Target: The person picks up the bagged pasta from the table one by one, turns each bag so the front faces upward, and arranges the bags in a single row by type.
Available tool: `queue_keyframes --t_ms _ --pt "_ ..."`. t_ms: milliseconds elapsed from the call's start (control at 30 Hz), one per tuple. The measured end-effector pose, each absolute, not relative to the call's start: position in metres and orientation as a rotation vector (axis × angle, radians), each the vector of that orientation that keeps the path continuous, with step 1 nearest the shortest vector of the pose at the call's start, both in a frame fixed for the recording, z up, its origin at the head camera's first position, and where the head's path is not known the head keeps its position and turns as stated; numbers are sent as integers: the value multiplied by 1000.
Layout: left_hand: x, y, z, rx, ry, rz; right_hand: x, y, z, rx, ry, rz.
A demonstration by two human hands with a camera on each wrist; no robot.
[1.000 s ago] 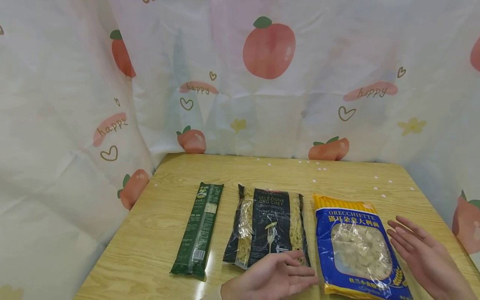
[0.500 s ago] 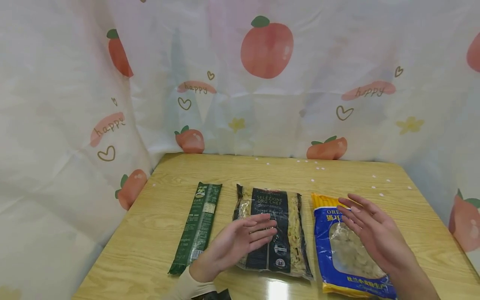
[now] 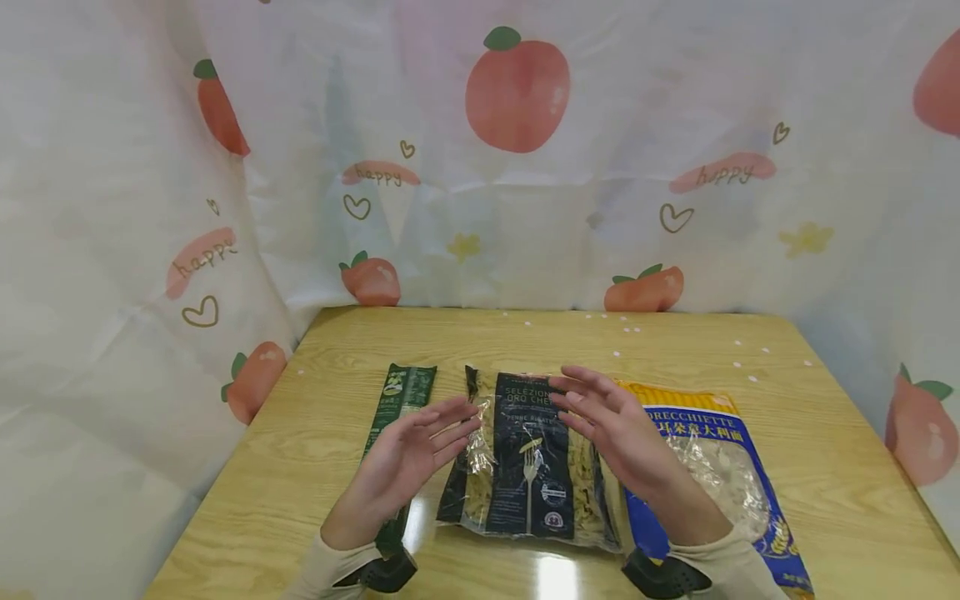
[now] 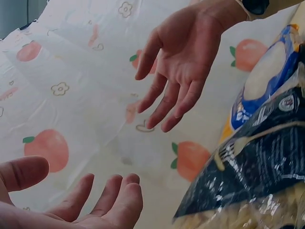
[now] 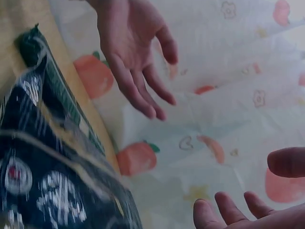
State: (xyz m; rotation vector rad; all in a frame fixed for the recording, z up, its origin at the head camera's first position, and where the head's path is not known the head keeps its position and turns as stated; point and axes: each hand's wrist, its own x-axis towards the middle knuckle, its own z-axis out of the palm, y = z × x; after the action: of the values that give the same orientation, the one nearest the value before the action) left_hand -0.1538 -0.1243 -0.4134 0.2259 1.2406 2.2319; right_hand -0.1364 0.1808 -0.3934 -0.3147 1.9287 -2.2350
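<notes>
Behind the far edge of the table hangs a pale cloth, printed with red fruit, hearts, yellow flowers and the word "happy"; it also closes in the left and right sides. The wood-grained table runs forward from it. Toward the right edge lies a blue and yellow bag marked "ORECCHIETTE", flat, with pale pasta in its clear window. Just left of it, midway between the table's side edges, lies a black and clear bag of penne, labelled "SELEZIONE ORO CHEF", a fork pictured on its front. Nearest the left edge is a narrow green packet, lengthwise and slightly slanted, its middle hidden by a hand.

Above the bags, the right hand hangs between the penne and the blue bag, fingers loosely extended, thumb apart. The left hand hangs over the green packet, its fingertips reaching across the penne bag's left side; its fingers, too, are nearly straight with small gaps, thumb apart. The palms face one another, well apart. Dark wristbands sit at the pale sleeves. Small white specks dot the table toward its far right corner.
</notes>
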Motion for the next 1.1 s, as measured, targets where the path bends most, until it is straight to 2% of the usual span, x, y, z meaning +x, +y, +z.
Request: queue_keyframes --t_ms 300,700,900,1100 --pt "-157 -157 -418 220 1355 2239 -147 127 -398 -251 1846 -2176" --pt "-159 -188 -423 145 1489 2304 -150 84 -419 -268 1707 -2105" --pt "-159 -194 -431 58 1566 2292 -147 77 -425 -236 1701 -2082" --pt "-160 -192 -438 -26 1582 2282 -146 89 -426 -241 1727 -2104"
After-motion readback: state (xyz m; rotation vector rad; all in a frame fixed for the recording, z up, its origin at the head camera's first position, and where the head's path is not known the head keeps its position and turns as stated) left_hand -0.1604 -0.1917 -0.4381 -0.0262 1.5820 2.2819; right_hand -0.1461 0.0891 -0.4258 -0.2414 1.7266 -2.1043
